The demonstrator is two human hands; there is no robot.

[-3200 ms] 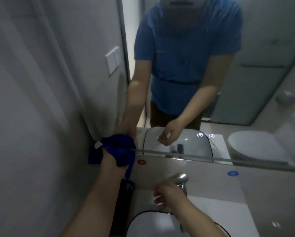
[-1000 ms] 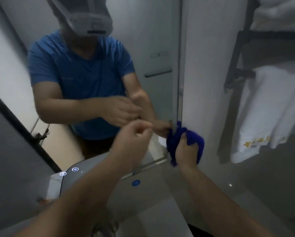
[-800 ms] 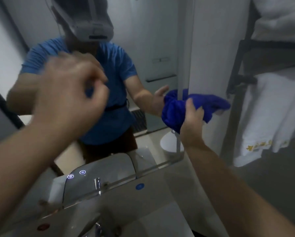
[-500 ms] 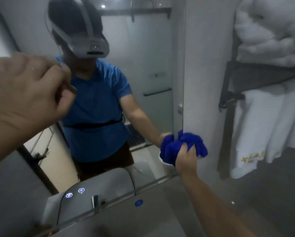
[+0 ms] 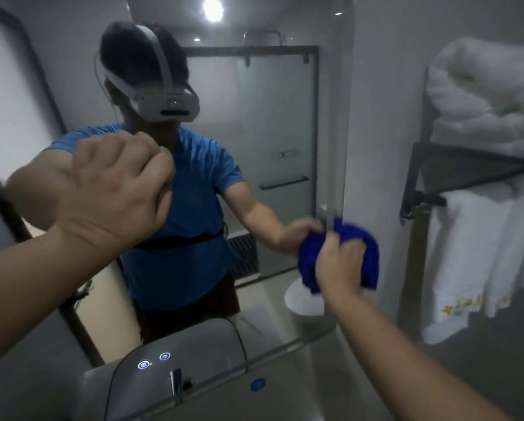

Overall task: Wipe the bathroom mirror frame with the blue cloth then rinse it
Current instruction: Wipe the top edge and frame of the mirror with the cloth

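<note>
Wiping step in hand: right grip [image 5: 339,265] curls round the bunched blue cloth [image 5: 368,250], pressed on the right upright of the mirror frame [image 5: 338,132], low near its bottom corner. Left grip [image 5: 118,189] is raised, fingers curled on nothing. Next move, probably: slide along the upright under even pressure. Rinse not yet begun.

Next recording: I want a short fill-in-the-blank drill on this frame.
1. The hand gripping the cloth is the person's ___ one.
2. The cloth is pressed to the ___ frame.
3. The other hand is curled and holds ___.
4. The hanging towels are ___.
Missing: right; mirror; nothing; white.
</note>
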